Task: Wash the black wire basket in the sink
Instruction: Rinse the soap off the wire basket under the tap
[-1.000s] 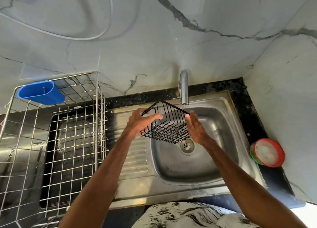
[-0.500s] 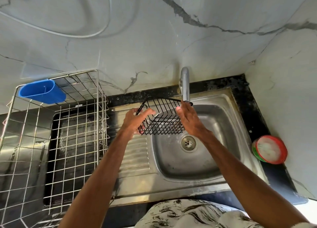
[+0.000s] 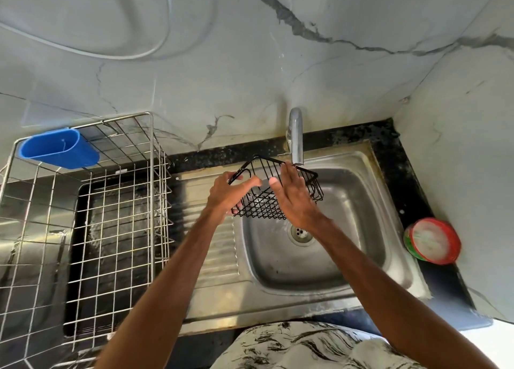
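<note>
A: Holding the black wire basket (image 3: pixel 278 193) in mid-air over the back left part of the sink (image 3: pixel 361 257), just below and in front of the tap (image 3: pixel 295 138). Tilted, open side toward the wearer, far corner reaching right.

B: And the hands?

A: Left hand (image 3: pixel 230 193) clamped on the basket's left rim, thumb laid across the near edge. Right hand (image 3: pixel 294 199) flat against the inside, fingers apart and extended, palm pressed to the wires. Not a closed grip on that side, more a rubbing contact. Probably steadying with one hand so the other can wipe along the mesh.

B: Water running?

A: Cannot tell; no clear stream below the spout. Basket placed near the spout, likely so that any flow would fall through the wires and into the bowl.

B: Room to move?

A: Plenty below: bowl empty, drain (image 3: pixel 300 232) uncovered just under the right wrist. Spout close above the basket's back rim, so little clearance for lifting or turning there. Ribbed draining board to the left, then a tall metal dish rack (image 3: pixel 116 215) with a blue cup (image 3: pixel 58 151) hung on its back edge, well apart. Red-rimmed round tub (image 3: pixel 434 240) on the dark surface (image 3: pixel 389 140) at right, near the side wall, clear of both arms.
</note>
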